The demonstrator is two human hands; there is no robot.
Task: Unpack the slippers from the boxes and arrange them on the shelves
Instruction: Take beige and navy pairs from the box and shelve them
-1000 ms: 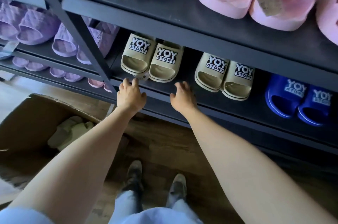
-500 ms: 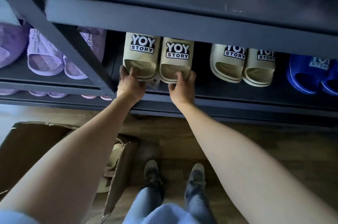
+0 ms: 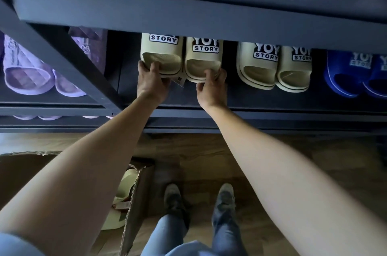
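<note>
Heel of one beige foam slipper (image 3: 161, 58) gripped by the left hand (image 3: 151, 84), its twin (image 3: 204, 62) by the right hand (image 3: 212, 89) — both on the dark metal shelf (image 3: 272, 99).

The leftmost beige slipper (image 3: 161, 54) carried a black-and-white badge on its strap on which only "STORY" could be read, the line above being cut off by the upper shelf edge (image 3: 188, 13). The second beige slipper (image 3: 204, 57) showed "YOY STORY" on the same kind of badge, the tops of the upper letters clipped by that edge. The third beige slipper (image 3: 258, 65) read "YOY STORY" in full, and the fourth beige slipper (image 3: 294, 69) showed the same words, smaller and partly cut. The blue slipper (image 3: 345, 73) bore a pale "YOY STORY", blurred. A hang tag (image 3: 180, 80) between the first two slippers was too small to read.
</note>
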